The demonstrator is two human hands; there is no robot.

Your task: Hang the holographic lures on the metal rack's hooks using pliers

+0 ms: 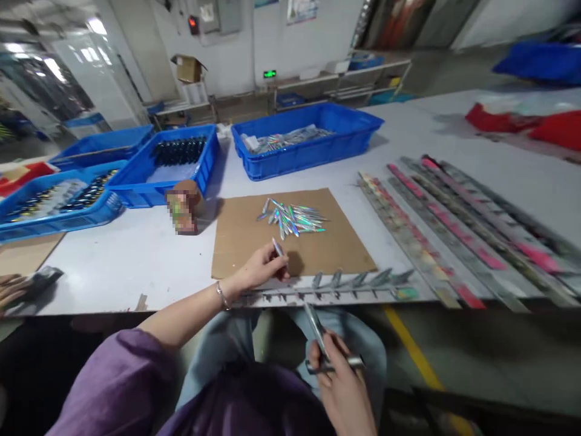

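Note:
My left hand (265, 264) pinches a small shiny fish-shaped piece (277, 247) over the front edge of a brown cardboard sheet (254, 242). On that sheet lies a loose pile of shiny, iridescent slim pieces (293, 219). My right hand (338, 369), low in front of the table edge, is closed round a silver metal tool (315, 327) pointing up and left; a dark cylindrical part crosses the palm. Between the hands, a long strip (345, 292) runs along the table edge, with several grey fish-shaped pieces (359, 279) standing on it.
Several long strips with pink and grey pieces (454, 224) lie at the right. Blue bins (313, 158) stand at the back and blue trays (86, 218) at the left. A brown cup-like object (193, 191) stands beside the cardboard. Another person's hand (13, 290) shows at far left.

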